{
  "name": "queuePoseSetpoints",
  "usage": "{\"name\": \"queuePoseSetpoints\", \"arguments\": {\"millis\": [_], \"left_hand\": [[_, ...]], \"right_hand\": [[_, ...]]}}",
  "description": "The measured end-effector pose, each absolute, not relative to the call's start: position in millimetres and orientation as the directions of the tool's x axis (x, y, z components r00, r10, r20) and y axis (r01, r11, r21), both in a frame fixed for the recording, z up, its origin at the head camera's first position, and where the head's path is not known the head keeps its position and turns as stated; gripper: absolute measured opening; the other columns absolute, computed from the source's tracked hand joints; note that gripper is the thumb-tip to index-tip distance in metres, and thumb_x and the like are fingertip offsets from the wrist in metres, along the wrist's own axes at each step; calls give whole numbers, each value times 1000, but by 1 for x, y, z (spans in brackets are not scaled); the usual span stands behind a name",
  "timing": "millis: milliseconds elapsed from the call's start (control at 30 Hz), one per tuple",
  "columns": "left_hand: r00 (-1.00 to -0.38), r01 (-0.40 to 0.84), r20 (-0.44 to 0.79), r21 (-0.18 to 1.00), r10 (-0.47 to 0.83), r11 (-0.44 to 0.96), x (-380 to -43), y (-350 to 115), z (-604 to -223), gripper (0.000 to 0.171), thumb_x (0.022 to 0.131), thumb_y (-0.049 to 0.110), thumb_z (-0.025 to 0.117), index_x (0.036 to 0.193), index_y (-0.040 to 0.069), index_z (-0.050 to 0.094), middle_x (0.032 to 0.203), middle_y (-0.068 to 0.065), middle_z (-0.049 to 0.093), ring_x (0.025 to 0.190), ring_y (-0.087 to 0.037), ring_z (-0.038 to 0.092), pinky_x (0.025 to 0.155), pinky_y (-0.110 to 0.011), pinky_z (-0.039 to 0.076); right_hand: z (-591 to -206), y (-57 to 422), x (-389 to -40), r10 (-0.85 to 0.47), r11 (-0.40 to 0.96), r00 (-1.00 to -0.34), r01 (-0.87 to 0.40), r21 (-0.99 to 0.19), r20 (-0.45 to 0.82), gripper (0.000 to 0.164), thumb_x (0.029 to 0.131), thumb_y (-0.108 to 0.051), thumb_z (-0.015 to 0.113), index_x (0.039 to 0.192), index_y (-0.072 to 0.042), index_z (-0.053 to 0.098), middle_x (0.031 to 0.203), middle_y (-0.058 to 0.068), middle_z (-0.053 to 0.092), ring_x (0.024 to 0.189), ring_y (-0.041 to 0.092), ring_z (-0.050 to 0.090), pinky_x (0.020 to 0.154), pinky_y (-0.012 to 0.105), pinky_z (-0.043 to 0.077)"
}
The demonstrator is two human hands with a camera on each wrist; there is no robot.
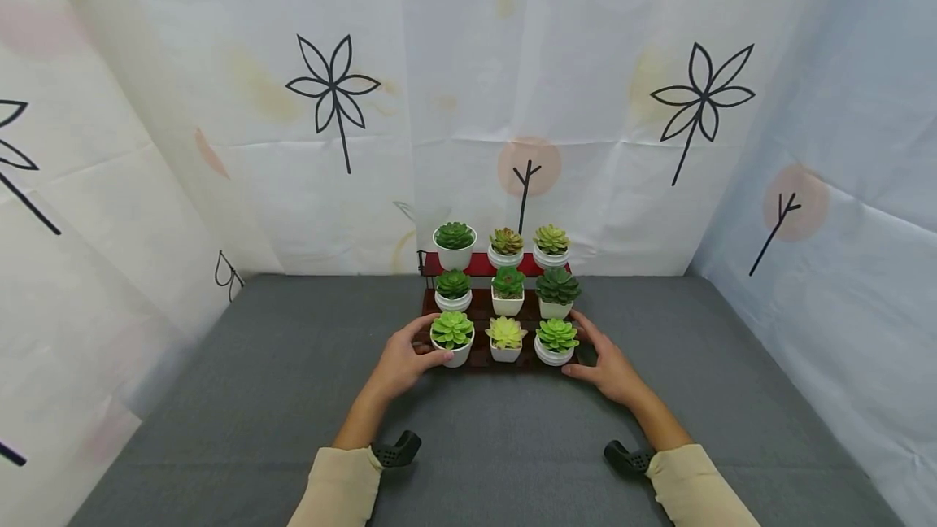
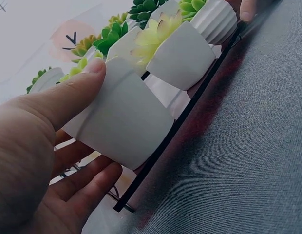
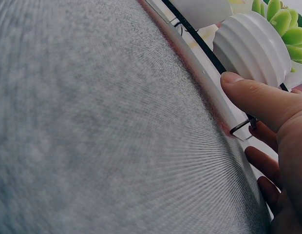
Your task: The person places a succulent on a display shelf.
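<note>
A three-tier plant stand [image 1: 479,359] with dark red-brown shelves holds several potted succulents in rows of three. At its front left corner my left hand [image 1: 401,360] grips the white pot [image 2: 124,114] of a bright green succulent [image 1: 451,329]. In the left wrist view the thumb lies on the pot near its rim, with the fingers curled round its far side. My right hand [image 1: 611,368] holds the stand's front right corner, thumb on the black front edge [image 3: 202,44] next to a ribbed white pot [image 3: 253,48]. Its other fingers reach along the stand's side, partly hidden.
Grey cloth [image 1: 498,446] covers the table under the stand. A white patterned curtain [image 1: 454,63] hangs behind it and along both sides. A thin dark cord loop [image 1: 228,275] hangs at the table's back left corner.
</note>
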State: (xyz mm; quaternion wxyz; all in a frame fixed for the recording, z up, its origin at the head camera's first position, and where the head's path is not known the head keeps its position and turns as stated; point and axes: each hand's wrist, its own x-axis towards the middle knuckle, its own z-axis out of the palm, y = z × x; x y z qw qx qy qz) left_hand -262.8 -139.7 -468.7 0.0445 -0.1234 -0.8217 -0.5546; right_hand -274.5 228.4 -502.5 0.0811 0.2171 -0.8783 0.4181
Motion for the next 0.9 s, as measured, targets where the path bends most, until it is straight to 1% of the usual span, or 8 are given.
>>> {"name": "queuePoseSetpoints", "arguments": {"millis": [233,467,567,633,733,900], "left_hand": [[-964,257,209,885,162,388,-263,-138,-470,68,79,17,83,140,10,53,123,-13,59,100,-26,64,83,-40,54],[-958,279,224,874,181,397,-263,-138,-471,71,78,16,83,141,5,50,122,-15,59,100,-29,64,83,-41,54],[-957,283,227,869,182,406,-263,-140,-473,72,78,17,83,141,3,50,119,-15,60,100,-31,64,83,-41,54],[-957,284,231,871,175,401,-262,-142,-474,72,78,17,83,140,2,50,118,-15,60,101,-31,63,84,-41,54],[-961,272,227,886,160,376,-261,-145,-475,71,78,15,83,140,5,52,120,-14,59,104,-31,62,86,-41,53],[-962,269,234,898,139,348,-258,-152,-476,69,78,13,83,140,4,52,124,-16,58,108,-32,61,90,-43,51]], "right_hand": [[-502,230,-272,-307,569,-898,-438,-696,314,91,82,-24,80,154,-13,26,135,25,51,126,46,42,96,68,32],[-502,231,-270,-296,575,-907,-420,-702,300,92,82,-25,80,155,-16,25,136,25,50,126,45,43,96,68,33],[-502,231,-271,-297,571,-906,-422,-704,303,93,81,-25,80,155,-17,25,136,24,51,126,44,44,96,68,33],[-502,230,-271,-301,571,-903,-429,-700,307,93,81,-25,80,155,-17,25,135,24,51,125,44,44,96,68,33],[-503,228,-273,-309,571,-898,-438,-694,313,93,81,-25,80,155,-17,25,135,24,51,124,44,45,95,68,33],[-504,226,-276,-341,558,-889,-452,-695,304,94,82,-26,79,156,-17,22,138,26,48,126,45,44,95,69,33]]}}
